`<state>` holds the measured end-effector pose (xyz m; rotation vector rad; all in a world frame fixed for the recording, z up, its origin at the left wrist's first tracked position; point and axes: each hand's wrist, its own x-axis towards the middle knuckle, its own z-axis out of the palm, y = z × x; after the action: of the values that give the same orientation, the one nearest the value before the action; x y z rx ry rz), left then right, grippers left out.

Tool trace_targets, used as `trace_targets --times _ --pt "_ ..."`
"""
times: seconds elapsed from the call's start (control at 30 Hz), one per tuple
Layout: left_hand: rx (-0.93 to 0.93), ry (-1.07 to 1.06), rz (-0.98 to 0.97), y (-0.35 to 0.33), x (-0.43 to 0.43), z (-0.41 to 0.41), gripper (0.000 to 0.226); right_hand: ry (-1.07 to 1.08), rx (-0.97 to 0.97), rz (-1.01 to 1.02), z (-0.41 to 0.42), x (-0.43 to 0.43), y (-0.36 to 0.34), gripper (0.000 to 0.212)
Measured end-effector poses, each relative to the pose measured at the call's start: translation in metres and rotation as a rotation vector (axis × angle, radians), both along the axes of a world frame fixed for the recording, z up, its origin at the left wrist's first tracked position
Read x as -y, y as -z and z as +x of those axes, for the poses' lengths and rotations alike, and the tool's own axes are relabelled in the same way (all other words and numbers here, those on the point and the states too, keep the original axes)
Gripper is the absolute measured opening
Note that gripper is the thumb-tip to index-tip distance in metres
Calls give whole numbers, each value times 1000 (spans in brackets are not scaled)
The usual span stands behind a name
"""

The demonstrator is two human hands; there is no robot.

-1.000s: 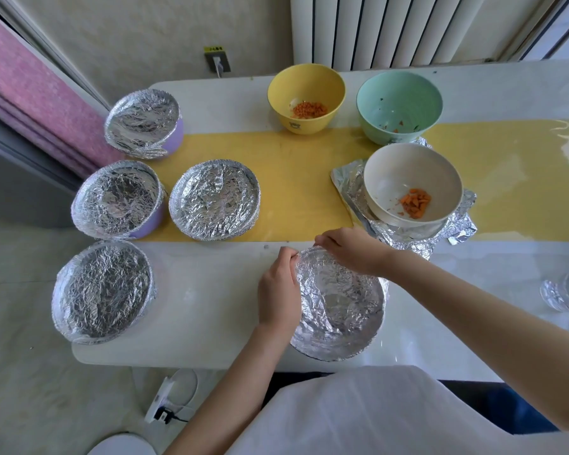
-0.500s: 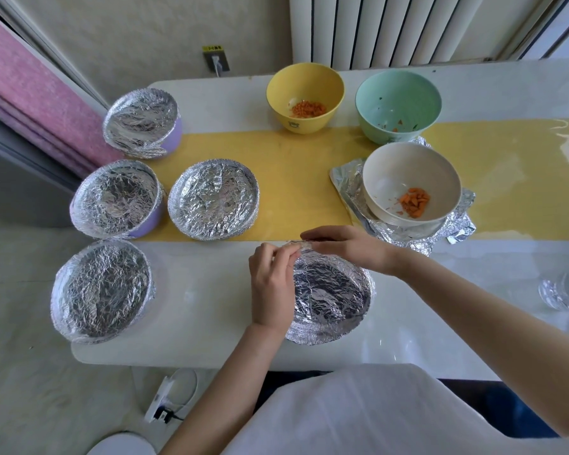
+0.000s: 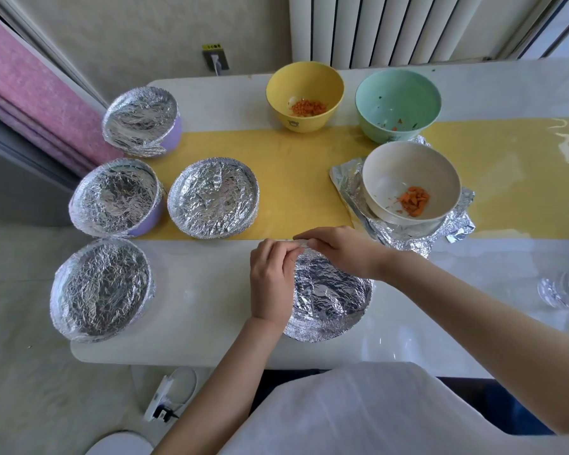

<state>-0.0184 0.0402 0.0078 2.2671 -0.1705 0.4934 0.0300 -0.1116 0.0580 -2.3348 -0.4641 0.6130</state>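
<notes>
At table's near edge, 2 hands, left hand (image 3: 271,280) & right hand (image 3: 340,249), pinch foil-covered dish (image 3: 332,300) rim.

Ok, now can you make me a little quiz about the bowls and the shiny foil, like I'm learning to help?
1. True or false: the cream bowl stands on a loose foil sheet.
2. The left hand and right hand pinch the foil-covered dish at which edge? A) nearest the person B) farthest from the person C) the right side
3. How many other foil-covered dishes sit to the left of the hands?
Key: 1 true; 2 B; 3 four.
</notes>
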Motion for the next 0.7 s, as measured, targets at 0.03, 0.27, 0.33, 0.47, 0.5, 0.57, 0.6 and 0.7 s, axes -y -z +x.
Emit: trace_targets --times 0.03,0.27,0.33,0.47,0.5,0.57,0.6,0.7 --pt "-4 -2 -1 0 0 0 16 -24 50 -5 0 0 2 32" --pt "-51 23 -44 -3 2 2 8 -137 217 14 0 3 7 28" --pt "-96 29 -81 -3 1 1 15 -135 235 26 -1 5 8 30" --pt "-200 57 -113 -5 0 -1 25 -136 243 46 -3 7 9 32" --pt "-213 62 -114 -6 1 -1 24 -137 239 54 -3 8 9 31" --pt "-224 53 -127 -7 1 -1 21 -140 234 58 -3 7 10 31" --pt "-227 43 -128 -8 2 -1 22 -141 235 55 -3 7 10 31" --pt "-185 33 -96 -6 1 -3 25 -135 241 57 -3 8 11 31"
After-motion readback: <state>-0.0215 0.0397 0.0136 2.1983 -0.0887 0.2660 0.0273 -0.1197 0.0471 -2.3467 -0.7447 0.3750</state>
